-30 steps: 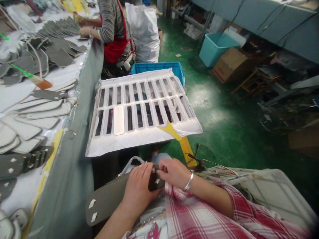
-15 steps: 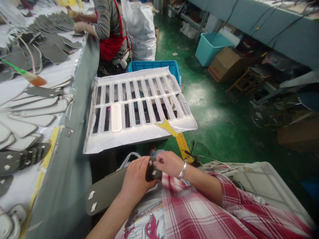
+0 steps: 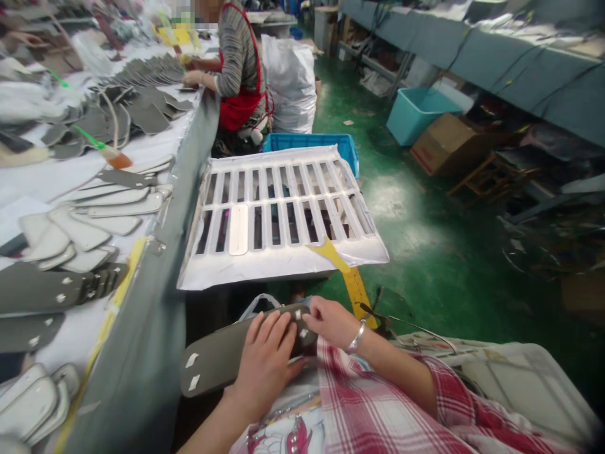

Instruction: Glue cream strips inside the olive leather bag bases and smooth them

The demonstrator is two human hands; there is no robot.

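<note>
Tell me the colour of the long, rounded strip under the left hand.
The strip is dark grey with small white patches, seen in the head view.

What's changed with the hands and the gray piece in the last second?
The left hand has flattened, fingers spread across the gray piece, uncovering both white tabs near the right hand. The right hand stays at that end; the pale strip stays on the white slatted rack.

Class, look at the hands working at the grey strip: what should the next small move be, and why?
Probably, the right hand should press down a white tab beside its fingers, with the left hand steadying the grey strip. The left hand lies across the strip, and the right is at the end bearing two such tabs.
</note>
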